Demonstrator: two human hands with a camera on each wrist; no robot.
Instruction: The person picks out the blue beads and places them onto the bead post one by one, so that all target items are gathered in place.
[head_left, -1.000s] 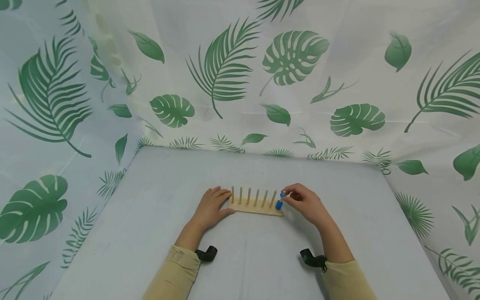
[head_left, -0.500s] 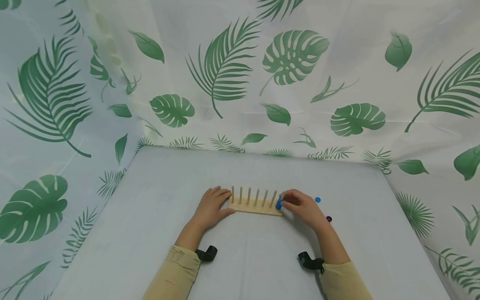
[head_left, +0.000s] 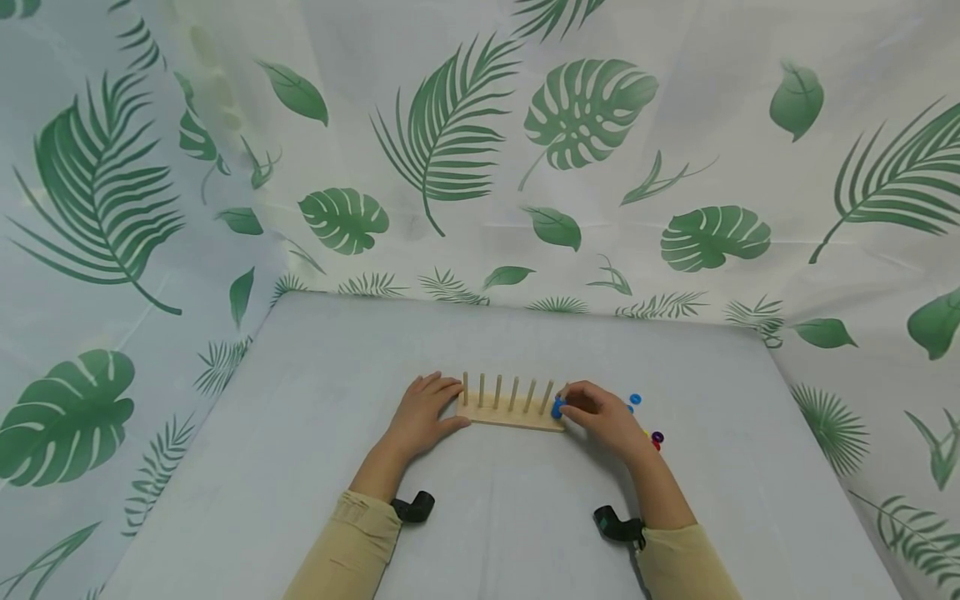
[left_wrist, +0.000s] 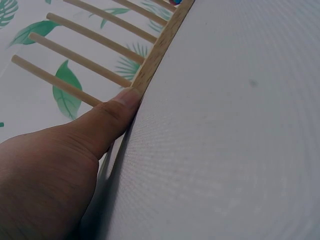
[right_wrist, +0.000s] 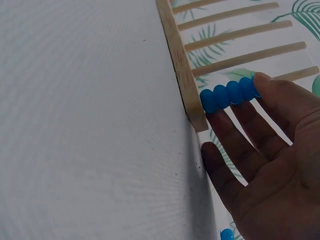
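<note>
Now we're at what looks like the threading stage. A column of blue beads (right_wrist: 227, 94), at least four, sits on the end peg (right_wrist: 300, 74) at the right side of the wooden peg rack (head_left: 510, 422), the lowest against the base, and the right hand (head_left: 606, 418) has the topmost one pinched between thumb and fingers. Its other fingers reach below the column, close to the base. Over on the far left, the left hand (head_left: 422, 417) grips the rack's end, thumb on the near edge, fingers behind, apparently bracing it. Six bare pegs (head_left: 515, 396) stand upright in a row between the two. Past the right wrist, spares on the white tabletop (head_left: 480, 342): a loose blue bead (head_left: 635, 399) with another peeping from behind the hand, and a purple bead (head_left: 657, 437) close to a red bead (head_left: 657, 447) and a yellow bead (head_left: 647, 434). So, my read: this bead wants seating squarely on its stack, then a clean release without dragging the column back up, before reaching right for one of those spares. Steady left, please; a nudge could tilt everything.
</note>
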